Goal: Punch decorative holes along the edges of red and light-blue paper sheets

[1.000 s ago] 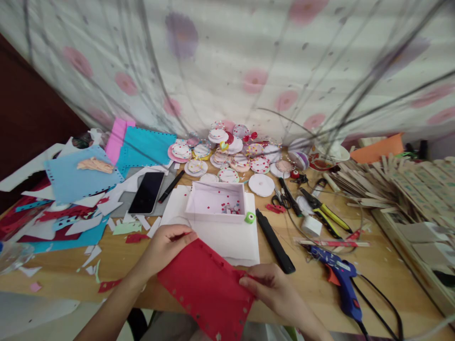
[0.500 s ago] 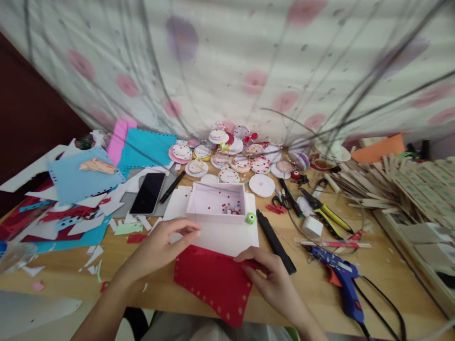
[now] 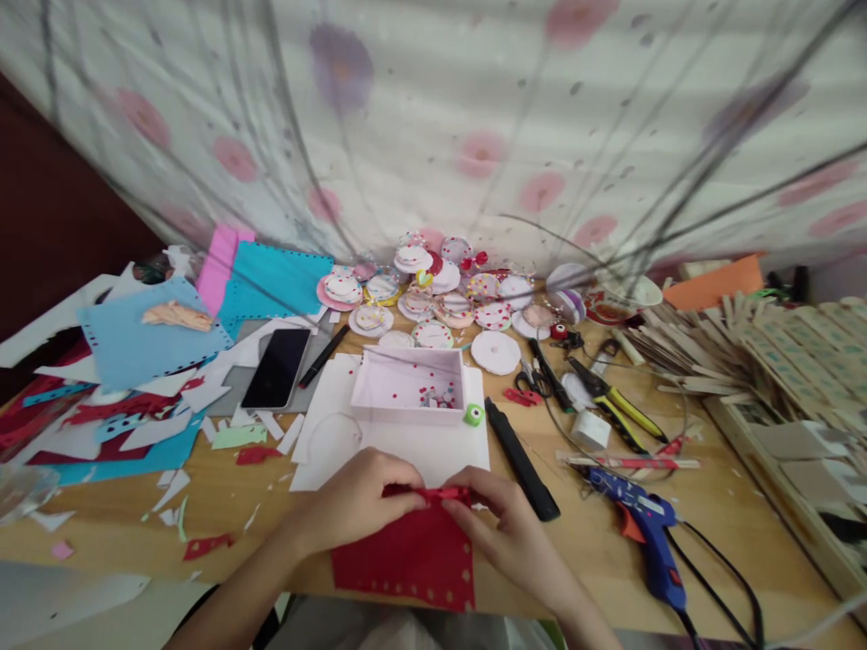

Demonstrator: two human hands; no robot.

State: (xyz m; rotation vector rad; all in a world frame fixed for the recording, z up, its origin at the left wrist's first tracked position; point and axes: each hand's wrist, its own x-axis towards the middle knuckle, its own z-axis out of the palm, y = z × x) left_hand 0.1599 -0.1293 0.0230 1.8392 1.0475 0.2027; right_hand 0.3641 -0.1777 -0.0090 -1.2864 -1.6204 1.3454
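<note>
A red sheet of paper (image 3: 413, 560) with small punched shapes along its lower and right edges lies at the table's front. My left hand (image 3: 362, 501) and my right hand (image 3: 501, 519) both pinch its upper edge, close together. That edge looks bunched or folded up between my fingers, which partly hide it. Just beyond my hands sits a pale open box (image 3: 410, 384) with small red and white cut-out bits inside, on white paper (image 3: 325, 442). A small green craft punch (image 3: 473, 414) stands at the box's right corner.
A phone (image 3: 276, 368) and paper scraps (image 3: 155, 429) lie left. Decorated paper discs (image 3: 433, 311) are piled at the back. To the right are a black tool (image 3: 520, 460), yellow-handled pliers (image 3: 619, 406), a blue glue gun (image 3: 643, 524) with its cord, and wooden sticks (image 3: 691, 348).
My left hand has come down and right onto the red paper's upper edge, beside my right hand. The edge is now gathered between them, and the sheet lies straighter.
</note>
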